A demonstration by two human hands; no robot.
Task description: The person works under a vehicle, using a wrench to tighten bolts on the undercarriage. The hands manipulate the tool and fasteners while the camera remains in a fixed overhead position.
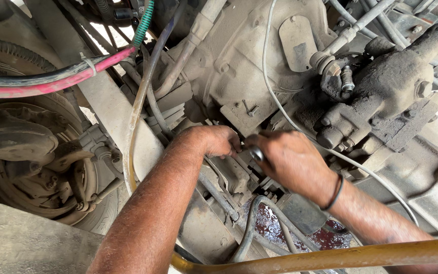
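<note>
Head view: we are reaching both hands into a dusty vehicle underside, just below the grey gearbox housing (pixel 239 56). Our left hand (pixel 218 141) is curling its fingers against a bracket (pixel 231 172) beneath the housing; we cannot tell whether it is pinching anything. Our right hand (pixel 291 161) is closing around a small shiny metal tool (pixel 256 153), fingers pressed together on it, right beside the left hand. A black band (pixel 336 193) is sitting on the right wrist. A red hose (pixel 51 83) is running upper left, a brake drum (pixel 26 157) lying left, a yellowish pipe (pixel 330 258) crossing the bottom.
</note>
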